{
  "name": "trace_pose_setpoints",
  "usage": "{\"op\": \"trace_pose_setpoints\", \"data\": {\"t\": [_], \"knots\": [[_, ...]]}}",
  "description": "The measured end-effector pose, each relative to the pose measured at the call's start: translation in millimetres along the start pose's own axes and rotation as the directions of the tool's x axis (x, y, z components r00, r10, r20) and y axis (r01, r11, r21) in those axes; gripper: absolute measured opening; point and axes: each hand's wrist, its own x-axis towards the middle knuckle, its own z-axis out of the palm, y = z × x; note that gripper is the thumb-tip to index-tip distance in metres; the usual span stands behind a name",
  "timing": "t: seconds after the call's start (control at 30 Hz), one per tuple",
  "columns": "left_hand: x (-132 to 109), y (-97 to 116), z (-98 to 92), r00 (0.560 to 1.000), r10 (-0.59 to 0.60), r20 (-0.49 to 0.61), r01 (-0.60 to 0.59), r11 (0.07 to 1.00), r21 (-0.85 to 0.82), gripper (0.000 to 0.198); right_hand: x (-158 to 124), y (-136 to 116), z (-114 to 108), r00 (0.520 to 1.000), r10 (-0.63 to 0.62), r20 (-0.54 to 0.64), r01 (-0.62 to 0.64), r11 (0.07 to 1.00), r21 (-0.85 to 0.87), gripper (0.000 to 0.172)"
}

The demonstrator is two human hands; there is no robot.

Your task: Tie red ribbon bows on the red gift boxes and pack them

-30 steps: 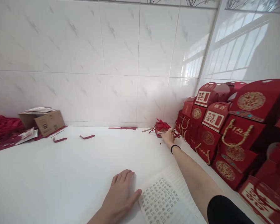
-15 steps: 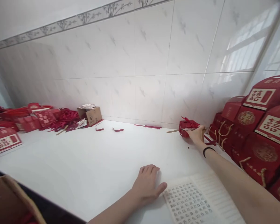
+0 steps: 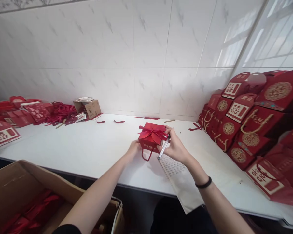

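Both hands meet on the small red gift box (image 3: 151, 140), held just above the white table (image 3: 88, 146) in front of me. My left hand (image 3: 133, 150) is cupped against the box's left side, fingers curled onto its wall. My right hand (image 3: 175, 148) presses the box's right side with the fingertips while also gripping a silver pen (image 3: 163, 149) (it may be some other slim tool; I cannot read it for sure) between thumb and fingers.

The box sits between my palms, a little nearer the left one, its red ribbon bow (image 3: 153, 132) facing up and slightly toward the right hand. A loop of red cord handle (image 3: 146, 156) hangs from its lower edge. The pen's long axis runs diagonally, upper end by the bow at the box's right corner, lower end pointing down-left toward me, so the right hand is the one closer to the bow.

Just below the right wrist lies a sheet of printed labels (image 3: 178, 172), overhanging the table's near edge. Stacked red wedding boxes (image 3: 244, 130) fill the right end of the table, well apart from my hands. Far left are more red boxes and a small cardboard box (image 3: 88, 108); an open cardboard carton (image 3: 21, 191) stands below the table edge by my left arm.
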Motion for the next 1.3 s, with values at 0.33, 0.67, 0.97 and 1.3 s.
{"op": "trace_pose_setpoints", "data": {"t": [0.33, 0.67, 0.97, 1.3], "knots": [[-13.7, 42.3, -1.2, 0.99, -0.026, 0.142, 0.045, 0.989, -0.138, 0.045, -63.2, -2.2, 16.4, 0.985, 0.165, 0.051, -0.172, 0.967, 0.19, 0.032], [-24.3, 44.9, 15.3, 0.877, 0.069, 0.475, -0.135, 0.985, 0.106, 0.054, -71.9, 14.3, 16.2, 0.971, 0.203, -0.128, -0.154, 0.936, 0.317, 0.031], [-32.1, 43.6, 23.8, 0.856, 0.347, 0.384, -0.484, 0.798, 0.358, 0.052, -74.4, 25.4, 25.7, 0.862, 0.351, -0.366, -0.258, 0.925, 0.279, 0.047], [-29.2, 42.8, 22.4, 0.747, 0.501, 0.437, -0.663, 0.611, 0.432, 0.048, -75.0, 10.9, 36.6, 0.752, 0.029, -0.658, -0.178, 0.971, -0.161, 0.019]]}}
